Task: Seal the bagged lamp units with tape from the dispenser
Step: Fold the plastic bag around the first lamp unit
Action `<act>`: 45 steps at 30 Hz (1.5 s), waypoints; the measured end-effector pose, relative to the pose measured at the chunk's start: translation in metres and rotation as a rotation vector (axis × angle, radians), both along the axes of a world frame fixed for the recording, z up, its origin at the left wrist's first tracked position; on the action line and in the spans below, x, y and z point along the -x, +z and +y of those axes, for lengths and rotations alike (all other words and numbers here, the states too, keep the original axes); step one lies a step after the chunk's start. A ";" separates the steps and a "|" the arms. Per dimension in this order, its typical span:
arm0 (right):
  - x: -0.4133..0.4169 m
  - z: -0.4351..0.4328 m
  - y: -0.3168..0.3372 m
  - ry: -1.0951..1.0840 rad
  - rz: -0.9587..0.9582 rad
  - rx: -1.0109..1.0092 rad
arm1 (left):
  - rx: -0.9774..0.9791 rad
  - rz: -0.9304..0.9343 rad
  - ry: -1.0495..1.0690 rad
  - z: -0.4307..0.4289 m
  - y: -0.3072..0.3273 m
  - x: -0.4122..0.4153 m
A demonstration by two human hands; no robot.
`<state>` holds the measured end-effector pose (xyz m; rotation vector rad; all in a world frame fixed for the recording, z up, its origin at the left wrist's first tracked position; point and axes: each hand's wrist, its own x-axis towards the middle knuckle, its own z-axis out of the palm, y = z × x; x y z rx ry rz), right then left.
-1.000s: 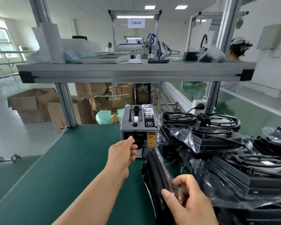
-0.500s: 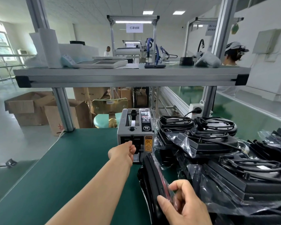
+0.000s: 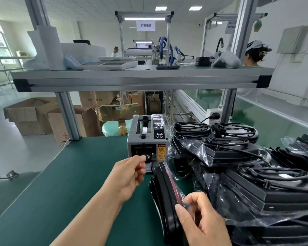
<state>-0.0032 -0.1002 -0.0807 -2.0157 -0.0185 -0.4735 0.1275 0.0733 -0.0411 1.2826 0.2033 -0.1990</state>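
Head: bag (image 3: 181,193) holds lamp (image 3: 164,189); right hand (image 3: 201,221) pinches

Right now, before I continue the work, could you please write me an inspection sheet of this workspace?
Surface: green table mat.
Job's things: tape dispenser upright; one bagged lamp on edge; pile of bagged lamps at right.
Clutter: white roll and grey bundle on the shelf.
Hands: left hand pinches a tape strip at the dispenser's mouth; right hand grips the lamp's bag.
Cables: black cords coiled on the lamps; plug in white socket.
Surroundings: cardboard boxes on the floor; a person behind the shelf.
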 end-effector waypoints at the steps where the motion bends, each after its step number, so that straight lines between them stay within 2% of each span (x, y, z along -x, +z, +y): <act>1: 0.000 0.000 0.000 0.001 0.000 -0.001 | -0.013 -0.030 -0.121 0.004 0.004 0.013; 5: 0.000 -0.002 0.000 -0.011 0.009 -0.012 | -0.115 -0.126 -0.491 0.005 0.019 0.055; 9: 0.002 -0.002 0.000 -0.021 -0.009 0.010 | -0.435 -0.245 -0.578 -0.006 0.028 0.069; 12: 0.003 -0.002 0.000 -0.020 -0.008 0.025 | -0.556 -0.282 -0.618 -0.010 0.030 0.067; 18: 0.006 -0.002 0.001 -0.008 -0.001 0.035 | -0.660 -0.305 -0.624 -0.015 0.029 0.060; 31: 0.007 -0.002 0.001 -0.018 -0.004 0.041 | -0.627 -0.346 -0.540 -0.021 0.018 0.060; 45: 0.008 -0.003 0.002 -0.013 0.017 0.056 | -0.715 -0.412 -0.424 -0.022 0.005 0.064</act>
